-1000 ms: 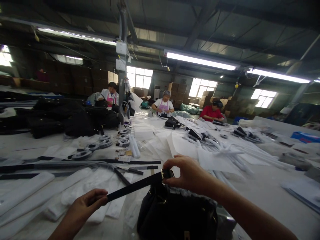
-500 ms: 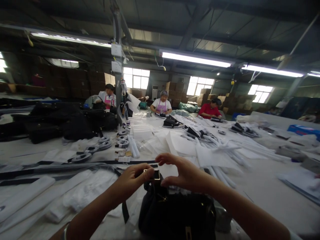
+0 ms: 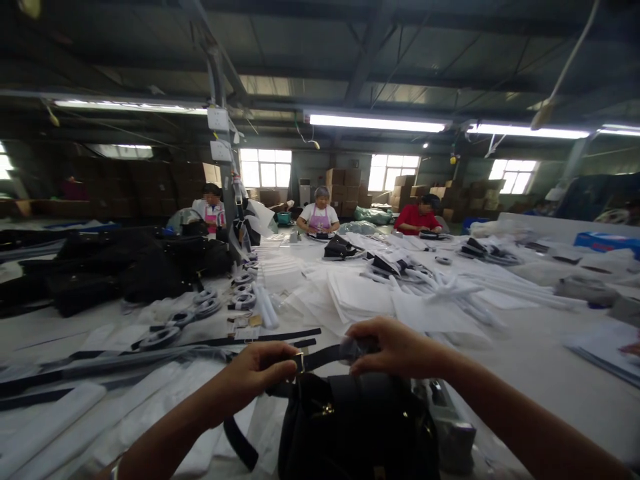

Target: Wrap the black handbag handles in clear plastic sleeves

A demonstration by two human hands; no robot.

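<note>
A black bag with small gold fittings stands right in front of me. My left hand pinches a gold buckle above the bag's left top corner. From the buckle a black strap runs across to my right hand, whose thumb and fingers close on its far part. Clear plastic wrap shows at the right fingertips. A loose black strap end hangs down left of the bag.
White foam sheets and coiled straps cover the table ahead. Black bags are heaped at the left, near a post. A grey metal block stands right of my bag. Several co-workers, one in a red top, sit across the table.
My right hand, open beside the buckle before, has closed on the strap and drawn it out to the right. The buckle has turned on edge in my left hand. The view has shifted slightly.
</note>
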